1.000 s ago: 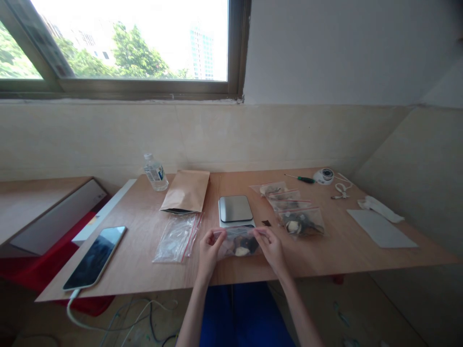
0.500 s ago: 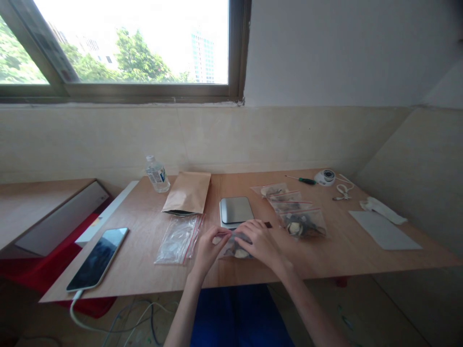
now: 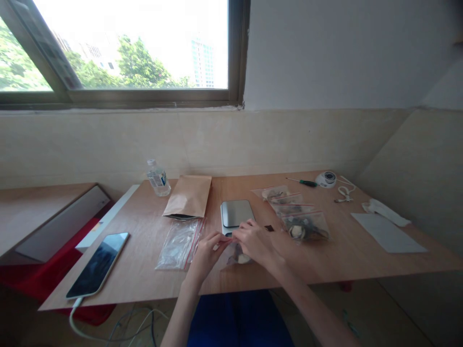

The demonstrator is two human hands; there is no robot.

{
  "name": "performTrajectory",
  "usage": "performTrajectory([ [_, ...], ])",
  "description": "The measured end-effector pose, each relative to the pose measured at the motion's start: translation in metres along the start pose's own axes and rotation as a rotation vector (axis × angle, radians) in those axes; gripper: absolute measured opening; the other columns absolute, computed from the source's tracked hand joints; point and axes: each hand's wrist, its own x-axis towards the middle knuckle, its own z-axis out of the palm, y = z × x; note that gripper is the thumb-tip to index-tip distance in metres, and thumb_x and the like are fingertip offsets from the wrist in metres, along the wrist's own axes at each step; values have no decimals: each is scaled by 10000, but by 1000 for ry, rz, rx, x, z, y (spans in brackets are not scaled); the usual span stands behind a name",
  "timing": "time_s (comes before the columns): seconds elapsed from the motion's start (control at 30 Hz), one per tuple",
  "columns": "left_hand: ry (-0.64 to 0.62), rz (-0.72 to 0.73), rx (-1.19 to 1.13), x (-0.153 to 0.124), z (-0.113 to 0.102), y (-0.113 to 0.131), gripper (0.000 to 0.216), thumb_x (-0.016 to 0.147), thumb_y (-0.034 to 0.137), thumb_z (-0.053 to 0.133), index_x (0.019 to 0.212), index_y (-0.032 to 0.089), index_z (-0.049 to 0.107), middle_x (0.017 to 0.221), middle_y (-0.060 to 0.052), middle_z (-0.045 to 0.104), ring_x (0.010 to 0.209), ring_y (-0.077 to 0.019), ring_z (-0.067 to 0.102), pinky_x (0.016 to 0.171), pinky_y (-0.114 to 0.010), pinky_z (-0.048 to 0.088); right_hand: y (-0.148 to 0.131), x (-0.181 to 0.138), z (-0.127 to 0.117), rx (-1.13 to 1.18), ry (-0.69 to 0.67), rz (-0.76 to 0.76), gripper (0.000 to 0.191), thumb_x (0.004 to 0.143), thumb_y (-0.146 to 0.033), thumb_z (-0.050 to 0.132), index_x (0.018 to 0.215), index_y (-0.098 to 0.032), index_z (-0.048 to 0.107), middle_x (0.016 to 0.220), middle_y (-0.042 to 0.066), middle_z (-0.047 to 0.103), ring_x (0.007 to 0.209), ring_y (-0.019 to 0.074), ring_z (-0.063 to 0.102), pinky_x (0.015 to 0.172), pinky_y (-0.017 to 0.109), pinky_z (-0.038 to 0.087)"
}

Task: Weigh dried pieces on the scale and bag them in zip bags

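A clear zip bag (image 3: 235, 260) with pale and dark dried pieces in it lies at the table's near edge, its top edge between my two hands. My left hand (image 3: 211, 248) pinches that edge with thumb and forefinger. Right beside it, my right hand (image 3: 252, 241) is closed on the same edge, partly covering the bag. Just beyond the hands sits a small silver scale (image 3: 238, 213). Flat empty zip bags (image 3: 178, 245) are to the left, and several filled zip bags (image 3: 304, 225) overlap in a row to the right.
A brown paper pouch (image 3: 188, 196) and a water bottle (image 3: 158, 179) stand at the back left. A phone (image 3: 98, 265) with a cable lies near the left edge. Toward the right are a screwdriver (image 3: 307, 183), a white dome camera (image 3: 326, 179) and a white sheet (image 3: 387, 232).
My right hand has shifted left along the bag's top edge, close against my left fingers, its fingers now more bunched. The view has tilted slightly upward.
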Motion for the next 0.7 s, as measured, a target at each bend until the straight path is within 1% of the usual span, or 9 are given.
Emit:
performTrajectory([
  [0.1,-2,-8,20,-1,-1,0,198,863,292,483,819,200,653,783,-45,645,732,-148,610,656,-240,459,2,-1,5,6,6,-10,153,801,-76,544,738,-185,631,726,44,659,744,175,556,702,290,344],
  [0.2,25,-5,25,-4,0,-2,183,855,270,488,826,205,657,780,-43,650,739,-151,610,670,-245,463,6,-5,9,35,17,19,136,854,-193,540,774,-207,648,738,34,665,755,181,557,705,289,352],
  [0.27,46,-1,26,-5,0,-4,165,846,262,501,820,209,654,783,-40,654,748,-153,610,678,-247,465,10,-10,13,42,18,49,147,857,-226,543,760,-217,653,740,33,662,762,185,557,698,286,354],
  [0.33,51,-4,35,-5,2,-6,150,843,259,505,825,211,646,790,-36,655,758,-155,611,686,-249,466,13,-13,17,24,13,48,148,843,-183,543,741,-211,647,737,38,659,749,186,557,700,287,354],
  [0.43,33,5,72,-3,5,-6,137,843,237,498,853,209,631,804,-33,657,765,-155,610,692,-253,463,14,-13,21,-20,-3,4,169,800,-73,519,748,-192,627,715,41,656,709,180,559,723,297,351],
  [0.53,13,54,175,-2,8,-4,137,832,209,501,864,214,634,807,-36,666,766,-166,607,700,-272,451,9,-11,18,-44,-2,-18,181,775,-40,509,762,-184,617,711,48,659,711,182,565,725,299,350],
  [0.6,0,77,262,-2,9,-4,144,835,213,499,857,217,641,799,-40,670,756,-174,605,696,-283,438,8,-10,13,-46,10,-24,153,798,-76,518,778,-188,620,729,54,668,736,190,567,711,297,353],
  [0.7,-12,82,333,-3,7,-5,171,859,243,477,853,218,645,782,-43,675,739,-175,605,689,-287,427,11,-12,9,-29,13,-35,130,853,-183,525,775,-193,628,740,52,675,747,191,571,698,291,361],
])
